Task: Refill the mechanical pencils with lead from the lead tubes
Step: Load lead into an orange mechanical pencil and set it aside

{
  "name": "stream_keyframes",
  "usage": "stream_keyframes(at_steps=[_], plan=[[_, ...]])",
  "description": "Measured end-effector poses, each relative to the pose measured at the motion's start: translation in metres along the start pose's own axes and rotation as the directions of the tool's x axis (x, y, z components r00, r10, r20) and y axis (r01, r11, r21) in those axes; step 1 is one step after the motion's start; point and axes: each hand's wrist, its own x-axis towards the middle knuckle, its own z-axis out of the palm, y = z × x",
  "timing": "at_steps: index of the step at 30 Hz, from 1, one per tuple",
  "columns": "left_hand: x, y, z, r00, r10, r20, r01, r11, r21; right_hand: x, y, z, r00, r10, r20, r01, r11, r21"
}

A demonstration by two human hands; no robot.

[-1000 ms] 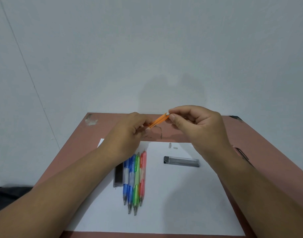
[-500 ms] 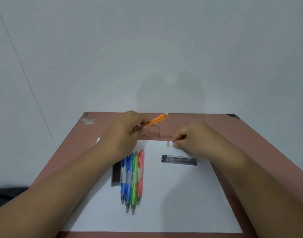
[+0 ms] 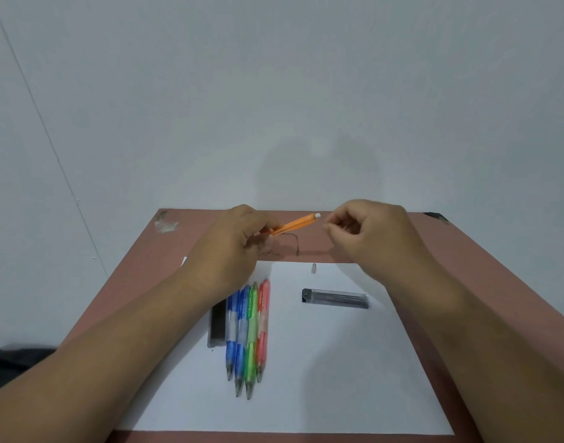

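Both forearms stretched forward, hands raised side by side, slightly apart. Left hand (image 3: 239, 244) curled, pinching something orange between fingers and thumb. Right hand (image 3: 367, 238) curled too, fingertips (image 3: 330, 228) pinched together, facing the left.

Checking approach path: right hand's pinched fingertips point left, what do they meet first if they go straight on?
Probably the white end cap of the orange pencil, held in the left hand. The right hand sits just beside it; depth unclear.

Orange pencil (image 3: 295, 224), white paper (image 3: 322, 362)
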Motion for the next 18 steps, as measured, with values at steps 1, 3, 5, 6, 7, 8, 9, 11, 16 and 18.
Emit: stream_keyframes(at_steps=[1, 3, 5, 6, 7, 8, 9, 11, 16, 18], plan=[[-0.0001, 0.0002, -0.0003, 1.0, 0.0, -0.003, 0.0, 1.0, 0.002, -0.0011, -0.0029, -0.0011, 0.998, -0.032, -0.046, 0.034, 0.998, 0.06], [-0.0003, 0.0009, -0.0008, 1.0, -0.007, -0.012, 0.007, 1.0, 0.002, -0.0032, -0.0074, -0.0025, 0.99, -0.084, -0.115, 0.1, 0.986, 0.136], [-0.0004, 0.0019, -0.0008, 1.0, -0.018, -0.014, 0.018, 1.0, 0.002, -0.0046, -0.0099, -0.0033, 0.98, -0.123, -0.154, 0.15, 0.972, 0.178], [-0.0004, 0.0023, -0.0008, 1.0, -0.022, -0.012, 0.022, 1.0, 0.004, -0.0051, -0.0106, -0.0036, 0.978, -0.137, -0.159, 0.166, 0.968, 0.188], [-0.0005, 0.0027, -0.0009, 1.0, -0.025, -0.007, 0.025, 1.0, 0.008, -0.0052, -0.0109, -0.0038, 0.977, -0.146, -0.158, 0.175, 0.966, 0.19], [-0.0005, 0.003, -0.0011, 1.0, -0.024, -0.004, 0.024, 1.0, 0.013, -0.0053, -0.0111, -0.0038, 0.977, -0.151, -0.153, 0.178, 0.966, 0.187], [-0.0006, 0.0032, -0.0014, 1.0, -0.022, -0.003, 0.022, 1.0, 0.018, -0.0052, -0.0109, -0.0037, 0.977, -0.155, -0.147, 0.181, 0.967, 0.182], [-0.0006, 0.0039, -0.0022, 1.0, -0.018, -0.002, 0.018, 0.999, 0.027, -0.0046, -0.0104, -0.0032, 0.977, -0.165, -0.138, 0.188, 0.967, 0.172], [-0.0011, 0.0054, -0.0039, 0.999, -0.033, 0.009, 0.032, 0.999, 0.039, -0.0036, -0.0085, -0.0024, 0.971, -0.201, -0.127, 0.216, 0.968, 0.124], [-0.0017, 0.0057, -0.0044, 0.999, -0.038, 0.008, 0.038, 0.998, 0.043, -0.0025, -0.0071, -0.0032, 0.965, -0.235, -0.115, 0.244, 0.967, 0.068]])
